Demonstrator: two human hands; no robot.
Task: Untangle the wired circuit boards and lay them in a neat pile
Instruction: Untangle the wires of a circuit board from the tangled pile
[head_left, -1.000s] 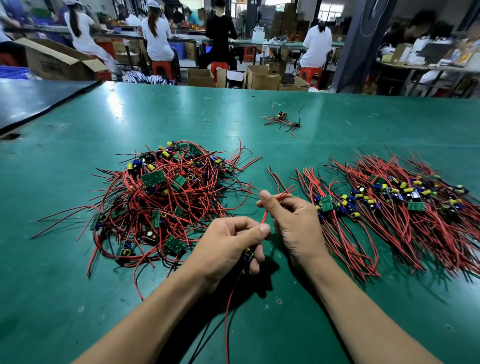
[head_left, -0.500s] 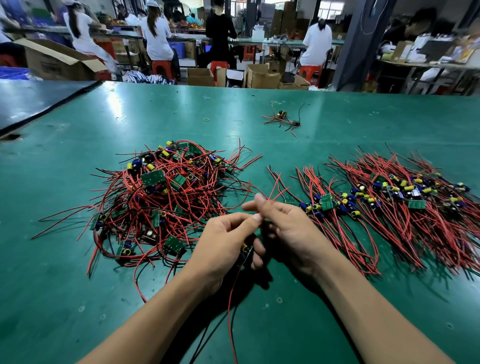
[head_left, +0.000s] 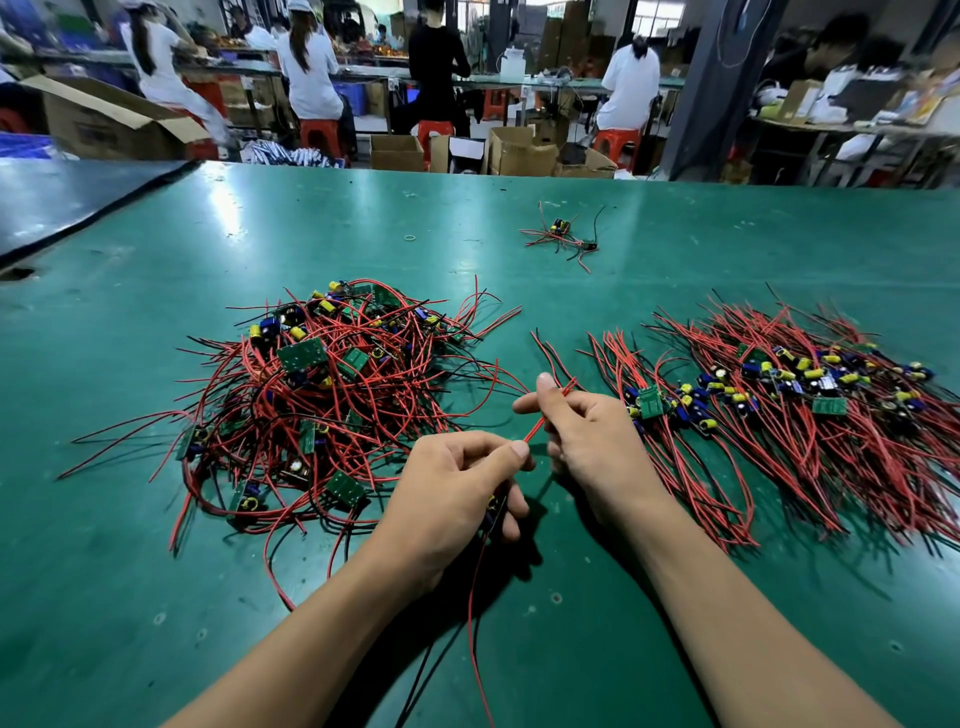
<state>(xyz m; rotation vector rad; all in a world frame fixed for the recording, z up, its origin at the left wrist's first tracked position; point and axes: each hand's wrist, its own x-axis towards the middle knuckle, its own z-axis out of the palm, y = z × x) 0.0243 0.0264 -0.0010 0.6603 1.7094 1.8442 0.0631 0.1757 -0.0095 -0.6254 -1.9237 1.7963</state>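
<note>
— Moved since half a second back?
— Only the right hand (head_left: 587, 441): drawn out along the red leads (head_left: 535, 428), off from the left thumb, close against it back then.
— Grips?
— On the right, a thumb-and-forefinger pinch on those leads, tips poking out past the thumb. On the left hand (head_left: 452, 488), fingers curled round the board (head_left: 493, 512), mostly hidden in the fist, thumb pressed on the same leads. A trailing tail (head_left: 475, 597) of red and black wire hanging from that fist towards the body, over the worktop (head_left: 156, 597).
— Lie of the piece?
— Stretched between the two hands, long axis from near-left to far-right.
— And the place for it?
— Sorted pile (head_left: 810, 400) off to the right, nearest row just beside the right hand. Wires there slanting the other way, far-left to near-right, boards in a band across the middle. Tangled heap (head_left: 322, 395) left of both hands.
— Leading hand, then?
— Probably the right, being nearer. Likely needs a swing rightwards plus a turn of the axis to match that slant, board into the band. Tail seemingly free of the heap, though hard to tell.
</note>
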